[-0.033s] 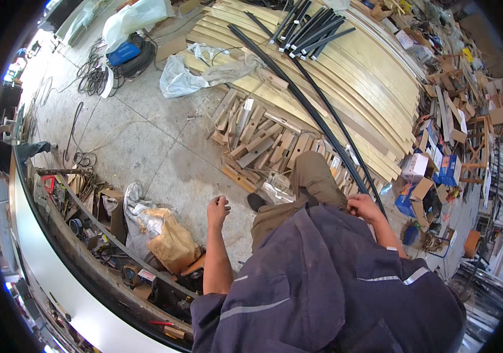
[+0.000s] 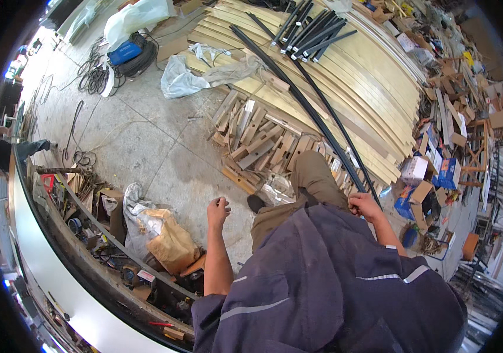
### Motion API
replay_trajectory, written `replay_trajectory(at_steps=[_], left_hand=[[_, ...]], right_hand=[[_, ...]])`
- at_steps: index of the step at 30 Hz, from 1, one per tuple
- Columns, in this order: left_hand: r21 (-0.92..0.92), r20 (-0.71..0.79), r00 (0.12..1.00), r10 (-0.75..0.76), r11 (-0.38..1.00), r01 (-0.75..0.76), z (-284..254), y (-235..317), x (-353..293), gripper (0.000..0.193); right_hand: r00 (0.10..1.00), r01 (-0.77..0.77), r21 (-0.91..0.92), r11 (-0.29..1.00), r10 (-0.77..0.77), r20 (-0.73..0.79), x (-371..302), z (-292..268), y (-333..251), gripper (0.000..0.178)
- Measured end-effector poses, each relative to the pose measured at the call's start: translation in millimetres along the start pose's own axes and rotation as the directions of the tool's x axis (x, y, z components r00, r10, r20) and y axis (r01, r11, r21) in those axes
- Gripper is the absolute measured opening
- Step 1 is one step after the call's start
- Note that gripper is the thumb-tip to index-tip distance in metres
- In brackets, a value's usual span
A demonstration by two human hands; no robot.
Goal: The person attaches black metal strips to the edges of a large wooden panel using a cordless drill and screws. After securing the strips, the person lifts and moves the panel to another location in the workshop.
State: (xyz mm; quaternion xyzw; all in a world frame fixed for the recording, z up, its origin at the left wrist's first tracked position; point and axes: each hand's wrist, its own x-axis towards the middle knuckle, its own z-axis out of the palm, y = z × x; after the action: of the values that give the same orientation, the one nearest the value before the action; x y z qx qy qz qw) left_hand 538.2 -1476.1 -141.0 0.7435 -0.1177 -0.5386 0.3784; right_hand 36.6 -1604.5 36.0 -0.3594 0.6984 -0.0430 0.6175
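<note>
My left hand (image 2: 218,210) hangs in front of me at the left, over the concrete floor (image 2: 163,153). Its fingers are loosely curled, and no object shows in them. At the right, my right hand (image 2: 365,206) is closed beside the thigh of my brown trousers (image 2: 320,179), its fingers bent inward with nothing sticking out. Nearest to it lie long black metal bars (image 2: 322,125), stretched across a stack of pale wooden boards (image 2: 357,100). A crumpled brown paper bag (image 2: 173,242) stands to the left of my left forearm.
Short wood offcuts (image 2: 263,138) are heaped ahead of my foot. A white-topped workbench (image 2: 57,265) with a cluttered shelf curves along the left. Cables (image 2: 92,76) and a blue machine (image 2: 124,53) lie far left. Cardboard boxes (image 2: 423,191) crowd the right. Another person's leg (image 2: 32,148) shows at far left.
</note>
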Motion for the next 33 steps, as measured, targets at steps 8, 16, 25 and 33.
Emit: replay_trajectory(at_steps=[8,16,25,33], left_hand=[[-0.111,-0.126,0.976,-0.177,0.980,0.163,8,-130,47,0.040],[0.056,-0.286,0.846,-0.450,0.874,0.483,100,-144,77,0.033],[0.134,0.036,0.968,-0.247,0.961,0.240,328,216,275,0.040],[0.014,0.067,0.955,-0.288,0.958,0.288,415,241,432,0.040]], right_hand=[[0.997,0.064,-0.246,0.967,-0.075,-0.037,157,-52,-60,0.010],[0.993,-0.114,-0.364,0.925,0.101,-0.056,391,-159,-193,0.016],[0.991,0.125,-0.444,0.887,-0.089,0.101,711,-131,-397,0.023],[0.907,0.376,-0.646,0.664,-0.408,0.108,930,-68,-512,0.041]])
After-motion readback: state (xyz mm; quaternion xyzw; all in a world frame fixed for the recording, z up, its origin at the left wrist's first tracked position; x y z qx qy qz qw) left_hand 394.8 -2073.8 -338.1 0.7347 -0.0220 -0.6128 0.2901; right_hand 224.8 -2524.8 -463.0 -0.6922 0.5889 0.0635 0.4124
